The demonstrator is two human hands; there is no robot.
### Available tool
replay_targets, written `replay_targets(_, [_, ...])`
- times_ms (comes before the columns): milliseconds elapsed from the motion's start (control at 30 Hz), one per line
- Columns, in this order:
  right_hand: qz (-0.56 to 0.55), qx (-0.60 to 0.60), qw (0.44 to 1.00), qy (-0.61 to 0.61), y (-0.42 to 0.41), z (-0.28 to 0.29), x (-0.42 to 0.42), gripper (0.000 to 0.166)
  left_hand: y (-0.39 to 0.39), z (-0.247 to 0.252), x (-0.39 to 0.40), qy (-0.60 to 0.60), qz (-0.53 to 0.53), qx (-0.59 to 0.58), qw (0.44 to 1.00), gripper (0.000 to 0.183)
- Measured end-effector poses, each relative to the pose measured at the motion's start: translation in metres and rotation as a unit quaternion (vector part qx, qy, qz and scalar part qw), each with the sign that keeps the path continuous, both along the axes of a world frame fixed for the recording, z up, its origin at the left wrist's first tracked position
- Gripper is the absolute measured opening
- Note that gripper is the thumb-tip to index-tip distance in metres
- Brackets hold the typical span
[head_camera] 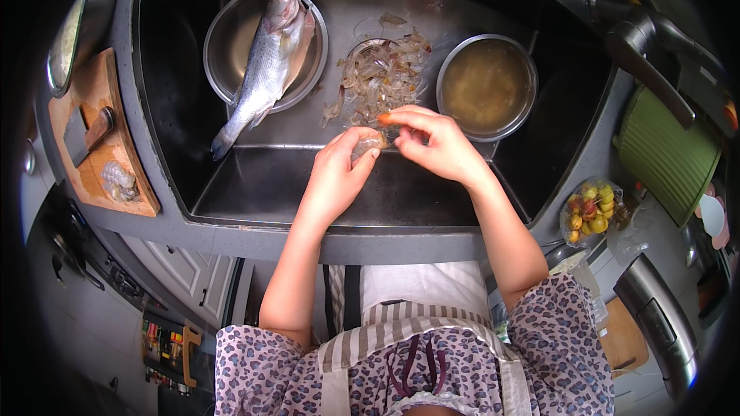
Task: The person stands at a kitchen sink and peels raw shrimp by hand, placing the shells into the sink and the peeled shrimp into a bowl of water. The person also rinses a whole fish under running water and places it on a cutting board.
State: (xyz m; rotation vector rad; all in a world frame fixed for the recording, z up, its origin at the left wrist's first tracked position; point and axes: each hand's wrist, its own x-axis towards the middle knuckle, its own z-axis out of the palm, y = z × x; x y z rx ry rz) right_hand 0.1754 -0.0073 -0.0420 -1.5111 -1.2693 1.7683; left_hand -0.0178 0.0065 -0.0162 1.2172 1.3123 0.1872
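My left hand (337, 176) grips a raw shrimp (365, 144) between thumb and fingers, above the front part of the dark sink. Just to its right, my right hand (436, 143) has its fingers curved and apart. A small orange bit shows at one fingertip of that hand. Right beyond both hands lies a heap of translucent shrimp shells (384, 78) on the sink floor. To its right stands a metal bowl (440, 95) of cloudy brownish liquid (487, 84). At the left, a whole silvery fish (263, 66) with its belly slit rests across another metal bowl (213, 40).
Left of the sink, a wooden cutting board (95, 89) carries a cleaver (87, 137) and peeled shrimp (119, 181). A black faucet (636, 46) reaches over the right rim. Bagged fruit (591, 211) and a green ridged board (665, 150) are on the right counter.
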Motion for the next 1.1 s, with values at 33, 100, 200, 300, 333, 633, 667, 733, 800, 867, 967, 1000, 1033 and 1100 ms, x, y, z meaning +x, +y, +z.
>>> replay_targets(33, [-0.007,-0.02,0.999,0.038,0.002,0.004,-0.004,0.033,0.001,0.0,0.0,-0.003,-0.002,-0.013,1.0,0.025])
replay_targets(100, [0.008,-0.037,0.998,0.051,0.001,0.003,-0.007,0.033,0.001,0.002,0.0,-0.013,0.007,-0.001,1.0,0.023])
replay_targets(200, [-0.011,-0.091,0.994,0.068,-0.002,-0.003,-0.008,0.03,0.0,0.002,0.0,-0.022,0.037,-0.025,0.999,0.022])
replay_targets(300, [-0.094,-0.114,0.975,0.167,-0.005,-0.003,-0.011,0.023,-0.007,-0.007,-0.003,-0.097,0.112,-0.089,0.985,0.021])
replay_targets(333, [-0.114,-0.121,0.968,0.188,-0.006,-0.002,-0.012,0.023,-0.01,-0.01,-0.004,-0.133,0.143,-0.113,0.974,0.021])
replay_targets(633, [-0.142,-0.203,0.936,0.25,0.0,0.013,-0.004,0.011,-0.011,-0.014,-0.011,-0.292,0.161,-0.186,0.924,0.017])
replay_targets(667, [-0.135,-0.199,0.94,0.243,0.0,0.014,-0.003,0.01,-0.009,-0.013,-0.01,-0.3,0.163,-0.189,0.921,0.017])
replay_targets(733, [-0.132,-0.188,0.945,0.231,0.0,0.014,-0.004,0.01,-0.007,-0.011,-0.009,-0.314,0.166,-0.192,0.915,0.016])
replay_targets(800, [-0.142,-0.178,0.948,0.221,-0.001,0.016,-0.005,0.009,-0.006,-0.011,-0.01,-0.309,0.161,-0.195,0.917,0.016])
replay_targets(867, [-0.149,-0.195,0.946,0.212,0.0,0.017,-0.006,0.009,-0.006,-0.012,-0.009,-0.315,0.16,-0.204,0.913,0.016])
replay_targets(967, [-0.179,-0.21,0.933,0.231,0.0,0.02,-0.011,0.01,-0.007,-0.013,-0.009,-0.341,0.169,-0.232,0.895,0.017])
replay_targets(1000, [-0.192,-0.213,0.927,0.243,0.0,0.02,-0.013,0.011,-0.008,-0.014,-0.009,-0.35,0.174,-0.245,0.887,0.019])
replay_targets(1033, [-0.195,-0.227,0.921,0.249,0.0,0.02,-0.012,0.012,-0.008,-0.014,-0.009,-0.36,0.18,-0.258,0.878,0.02])
replay_targets(1100, [-0.202,-0.255,0.909,0.261,0.0,0.018,-0.011,0.013,-0.007,-0.012,-0.009,-0.358,0.19,-0.282,0.87,0.02])
